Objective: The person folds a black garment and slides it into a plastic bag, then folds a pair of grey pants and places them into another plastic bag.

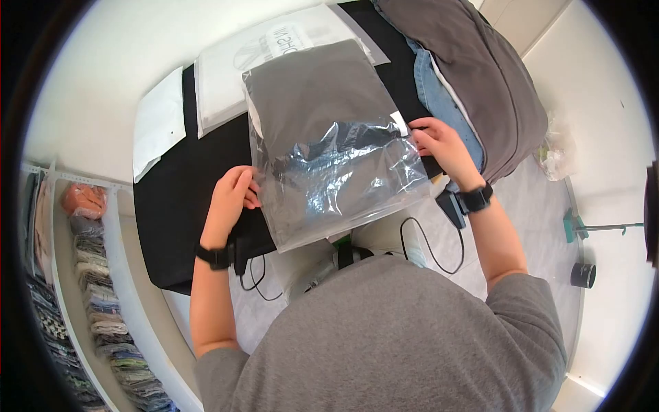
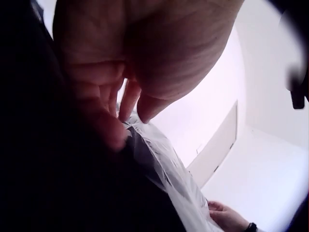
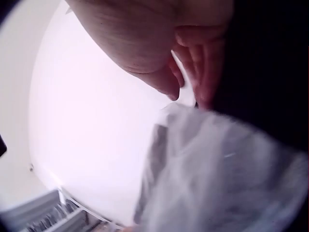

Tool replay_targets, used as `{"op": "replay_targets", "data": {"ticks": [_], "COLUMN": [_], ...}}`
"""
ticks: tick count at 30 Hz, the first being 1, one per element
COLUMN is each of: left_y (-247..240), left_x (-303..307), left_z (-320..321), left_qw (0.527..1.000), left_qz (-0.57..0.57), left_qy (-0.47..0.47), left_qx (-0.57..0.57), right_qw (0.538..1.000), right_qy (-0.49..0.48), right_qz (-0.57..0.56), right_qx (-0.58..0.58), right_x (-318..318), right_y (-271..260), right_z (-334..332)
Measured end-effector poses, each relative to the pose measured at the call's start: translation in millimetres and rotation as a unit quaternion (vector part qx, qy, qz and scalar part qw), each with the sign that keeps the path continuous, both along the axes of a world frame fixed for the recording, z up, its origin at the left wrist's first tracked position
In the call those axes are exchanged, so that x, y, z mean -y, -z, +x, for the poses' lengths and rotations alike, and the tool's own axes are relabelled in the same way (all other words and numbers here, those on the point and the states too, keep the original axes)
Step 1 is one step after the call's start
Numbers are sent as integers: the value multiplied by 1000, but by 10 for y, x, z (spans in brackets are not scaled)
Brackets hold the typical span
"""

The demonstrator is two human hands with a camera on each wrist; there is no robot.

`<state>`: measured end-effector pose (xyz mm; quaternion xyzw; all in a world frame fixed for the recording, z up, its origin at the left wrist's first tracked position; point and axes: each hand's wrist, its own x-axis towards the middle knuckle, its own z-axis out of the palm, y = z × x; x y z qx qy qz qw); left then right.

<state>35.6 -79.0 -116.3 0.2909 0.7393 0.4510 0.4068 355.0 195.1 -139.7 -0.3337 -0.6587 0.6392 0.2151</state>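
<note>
A clear plastic bag with folded dark grey fabric inside lies slanted over the black table, its lower edge hanging past the front edge. At the bag's left side the left hand pinches the plastic edge between thumb and bent fingers. The right hand pinches the opposite side, close to a small white label. In the left wrist view, the thumb and fingertips of the left hand meet the plastic edge. The right wrist view has the right hand above the blurred grey bag.
White packages lie behind on the black table, with a white envelope at left. Grey garments and blue denim are piled at right. Shelves of bagged clothes stand at far left. Cables hang from both wrists.
</note>
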Motion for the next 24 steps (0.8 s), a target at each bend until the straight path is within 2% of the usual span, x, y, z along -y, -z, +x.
{"op": "replay_targets", "data": {"ticks": [1,2,3,4,5,7,9,11,12,13,14,15,16,17,19,20,21,23,24], "left_y": [-23,-60,-103,-169,-218,-299,-302,-259,-245,-217,-178,-156,-157,-130,-100,-91,-72,25,86], "left_x": [44,90,122,139,135,87,68,67,79,104,139,170,190,239,303,254,244,245,201], "left_z": [61,167,242,273,302,352,356,318,329,316,289,279,329,336,335,435,481,543,571], "left_qw": [1000,973,894,884,884,785,774,753,804,805,877,930,922,923,959,944,943,967,963], "left_qz": [3,65,123,76,76,85,95,106,101,99,126,151,161,159,90,195,195,187,205], "left_qy": [1,34,65,129,130,279,292,336,318,316,279,236,216,215,158,123,122,-21,-69], "left_qx": [-2,-221,-426,-443,-442,-547,-554,-556,-492,-493,-370,-238,-278,-277,-216,-237,-239,-169,-159], "right_qw": [994,949,949,885,795,788,736,744,771,796,796,838,874,875,900,908,907,966,970], "right_qy": [35,41,42,-3,-49,-85,-146,-156,-158,-160,-162,-162,-160,-162,-103,-69,-69,26,93], "right_qz": [88,312,311,462,600,608,657,644,612,580,579,519,457,455,424,412,413,257,213], "right_qx": [-51,38,40,56,71,52,72,87,81,74,72,49,25,25,7,-34,-36,-14,-73], "right_x": [-22,13,19,51,83,137,184,159,130,118,113,113,119,115,134,191,255,398,488], "right_y": [42,8,-18,-69,-101,-133,-133,-66,-41,-44,-50,-65,-73,-5,113,133,142,117,114], "right_z": [111,196,213,217,210,154,108,105,124,130,142,162,179,200,203,173,148,56,-77]}}
